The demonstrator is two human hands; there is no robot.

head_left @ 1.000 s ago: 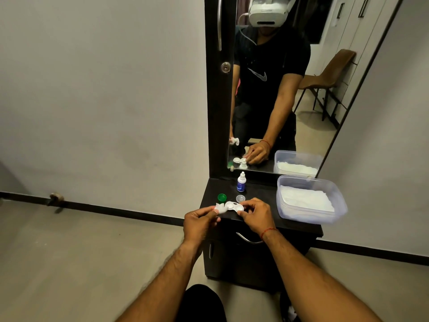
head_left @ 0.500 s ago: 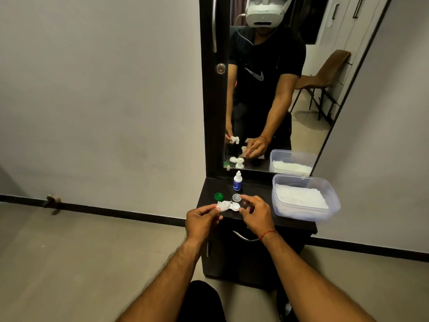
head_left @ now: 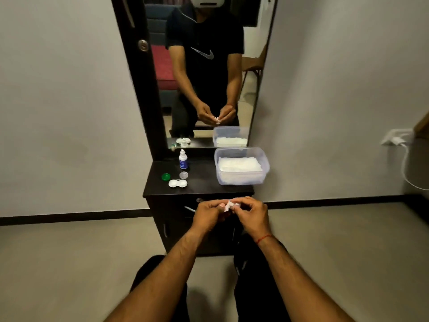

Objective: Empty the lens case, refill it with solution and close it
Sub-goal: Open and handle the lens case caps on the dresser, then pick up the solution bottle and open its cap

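Observation:
The white lens case [head_left: 177, 183] lies open on the dark cabinet top [head_left: 209, 187], near its front left. A green cap [head_left: 165, 176] and a clear cap [head_left: 183, 175] sit just behind the case. The small solution bottle [head_left: 183, 159] stands upright by the mirror. My left hand [head_left: 207, 214] and my right hand [head_left: 251, 213] are together in front of the cabinet's edge, both pinching a small crumpled white tissue [head_left: 228, 206] between the fingertips.
A clear plastic tub [head_left: 241, 177] of white tissues stands on the cabinet's right side. A tall mirror [head_left: 204, 66] rises behind the cabinet. A white plug and cable [head_left: 399, 141] hang on the right wall. Bare floor lies on both sides.
Both hands left the lens case on the cabinet top and pulled back toward me. They now hold a small white tissue between them. The view has shifted.

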